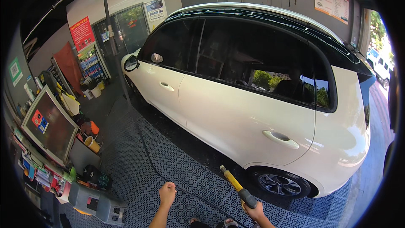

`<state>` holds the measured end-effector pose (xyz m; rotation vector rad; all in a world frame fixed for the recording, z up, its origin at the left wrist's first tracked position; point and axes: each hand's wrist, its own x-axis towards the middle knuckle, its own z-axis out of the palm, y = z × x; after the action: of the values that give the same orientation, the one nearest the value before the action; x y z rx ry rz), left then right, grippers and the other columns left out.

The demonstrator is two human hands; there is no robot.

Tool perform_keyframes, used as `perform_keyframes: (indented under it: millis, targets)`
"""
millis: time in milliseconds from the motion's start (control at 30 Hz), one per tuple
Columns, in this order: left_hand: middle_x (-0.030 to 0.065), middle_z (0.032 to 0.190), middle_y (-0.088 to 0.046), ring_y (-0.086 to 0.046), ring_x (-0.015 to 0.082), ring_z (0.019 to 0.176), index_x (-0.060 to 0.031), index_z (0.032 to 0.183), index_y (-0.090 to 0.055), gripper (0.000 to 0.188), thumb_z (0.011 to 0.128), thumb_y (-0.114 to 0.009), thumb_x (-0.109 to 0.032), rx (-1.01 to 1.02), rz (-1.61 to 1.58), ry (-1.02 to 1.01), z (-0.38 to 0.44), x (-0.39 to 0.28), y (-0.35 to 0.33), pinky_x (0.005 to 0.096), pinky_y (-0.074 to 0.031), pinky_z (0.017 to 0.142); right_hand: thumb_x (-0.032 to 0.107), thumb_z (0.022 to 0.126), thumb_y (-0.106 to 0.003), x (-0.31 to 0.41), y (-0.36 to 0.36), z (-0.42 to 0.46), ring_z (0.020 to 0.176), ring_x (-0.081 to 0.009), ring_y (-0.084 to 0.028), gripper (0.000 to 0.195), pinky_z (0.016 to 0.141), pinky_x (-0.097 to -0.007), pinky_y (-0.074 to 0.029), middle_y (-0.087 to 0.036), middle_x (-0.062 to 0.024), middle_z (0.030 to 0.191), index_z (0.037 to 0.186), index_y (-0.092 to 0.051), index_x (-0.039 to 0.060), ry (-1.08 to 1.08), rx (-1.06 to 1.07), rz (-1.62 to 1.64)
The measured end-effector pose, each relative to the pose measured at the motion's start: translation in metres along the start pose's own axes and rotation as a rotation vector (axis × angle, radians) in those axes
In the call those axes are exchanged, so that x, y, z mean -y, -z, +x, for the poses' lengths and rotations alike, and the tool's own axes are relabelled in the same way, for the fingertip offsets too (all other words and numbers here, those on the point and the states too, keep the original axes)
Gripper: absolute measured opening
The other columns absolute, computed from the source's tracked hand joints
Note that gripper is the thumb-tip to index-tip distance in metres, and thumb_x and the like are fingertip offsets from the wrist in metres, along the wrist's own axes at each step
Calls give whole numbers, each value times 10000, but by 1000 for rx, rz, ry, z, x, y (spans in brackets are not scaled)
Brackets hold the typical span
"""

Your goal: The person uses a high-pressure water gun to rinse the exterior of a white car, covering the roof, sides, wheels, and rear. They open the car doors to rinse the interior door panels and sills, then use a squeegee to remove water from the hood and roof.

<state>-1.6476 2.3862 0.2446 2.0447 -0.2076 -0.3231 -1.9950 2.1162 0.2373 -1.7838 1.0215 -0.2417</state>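
Note:
My right hand [255, 212] is closed around the grip of a yellow and grey pressure washer gun [238, 188], whose nozzle points up and away towards the lower side of a white car [221, 107]. The car's rear wheel [280, 184] is just right of the gun. My left hand [167, 193] is raised over the floor with its fingers curled; whether anything is between them cannot be told. A dark hose [152, 164] runs along the floor behind my left hand and on towards my feet.
Grey plastic grating tiles [126, 152] cover the floor. At the left are a grey plastic stool-like object [96, 201], a cluttered shelf, a framed panel [52, 125], a yellow bucket [91, 144] and a bottle rack [91, 65]. The car's side mirror [130, 63] sticks out.

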Motion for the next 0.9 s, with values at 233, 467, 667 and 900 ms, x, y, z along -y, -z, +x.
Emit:
perform_keyframes:
  millis: [233, 467, 667, 900]
  targets:
    - [195, 1383, -433, -637, 254, 905, -3, 1415, -424, 585, 887, -670, -63, -265, 177, -317, 244, -94, 50, 385, -521, 884, 223, 824, -766, 121, -46, 54, 638, -210, -710, 242, 646, -351, -548, -712, -144, 696, 854, -736, -15, -33, -156, 9]
    - [199, 1129, -618, -578, 380, 1110, -15, 1338, -496, 490, 910, -688, -156, -245, 19, -480, 448, -185, 58, 451, -504, 884, 185, 771, -772, 239, -136, 105, 629, -169, -666, 222, 645, -339, -538, -685, -99, 677, 825, -713, -22, 30, -231, -27]
    - [201, 732, -651, -652, 396, 699, 26, 960, -604, 281, 1002, -577, -250, -226, -143, -536, 490, -153, 80, 460, -485, 641, 221, 778, -762, 295, -189, 146, 623, -185, -666, 268, 638, -366, -535, -676, -126, 667, 809, -702, -39, -120, -224, -123]
    - [28, 570, -452, -388, 122, 459, -20, 906, -633, 251, 1043, -530, -203, -184, -102, -48, 506, -35, 184, 359, -339, 470, 365, 761, -744, 284, -259, 214, 806, -412, -720, 409, 762, -460, -572, -711, -274, 817, 879, -743, -27, -289, -97, -387]
